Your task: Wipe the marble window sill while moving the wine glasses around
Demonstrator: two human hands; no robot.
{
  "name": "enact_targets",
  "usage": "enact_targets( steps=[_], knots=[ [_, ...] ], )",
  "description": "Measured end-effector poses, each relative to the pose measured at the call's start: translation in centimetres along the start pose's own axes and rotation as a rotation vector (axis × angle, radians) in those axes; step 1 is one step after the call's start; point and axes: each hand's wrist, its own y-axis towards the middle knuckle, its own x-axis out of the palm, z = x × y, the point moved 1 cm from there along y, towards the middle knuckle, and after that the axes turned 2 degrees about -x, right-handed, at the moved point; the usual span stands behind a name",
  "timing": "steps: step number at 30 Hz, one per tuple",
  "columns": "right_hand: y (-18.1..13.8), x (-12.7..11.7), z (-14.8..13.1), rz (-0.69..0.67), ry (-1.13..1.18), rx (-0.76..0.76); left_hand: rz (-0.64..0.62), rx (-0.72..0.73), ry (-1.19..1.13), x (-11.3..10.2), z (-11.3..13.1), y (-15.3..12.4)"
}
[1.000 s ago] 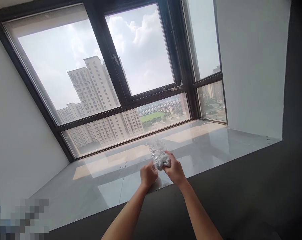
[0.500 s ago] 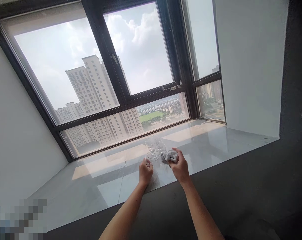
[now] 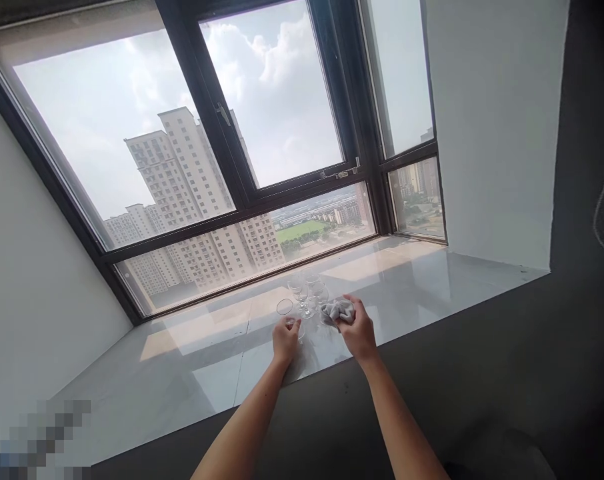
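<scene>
Facing, at the left, a white wall, then a dark window frame with pale high-rise towers beyond the panes. Below these, having a glossy grey windowsill patched with sunlight. Gripping a clear glass in the left hand, closed about it near the windowsill's near edge, with its round rim in sight on the far side of the knuckles; cannot tell the exact part pinched. Just right and far of that, seeing a tight group of clear stemmed glasses upright on the windowsill, too transparent to count surely. Farther right, clutching a bunched grey cloth in the right hand, closed around it, just beside the group; cannot tell whether touching. Right of that, facing another white wall, and at the right edge a thin cord hanging against a dark surface
</scene>
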Motion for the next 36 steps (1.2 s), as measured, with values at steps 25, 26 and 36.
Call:
enact_targets(
  steps=[25, 26, 36],
  knots=[
    [0.2, -0.6, 2.6, 0.057, -0.252, 0.107, -0.220, 0.104, -0.062, 0.7, -0.7, 0.4],
    [0.2, -0.6, 2.7, 0.054, -0.263, 0.114, -0.232, 0.106, -0.070, 0.8, -0.8, 0.4],
    [0.1, -0.3, 3.9, 0.056, -0.285, 0.117, -0.209, 0.032, -0.170, 1.0, -1.0, 0.7]
  ],
)
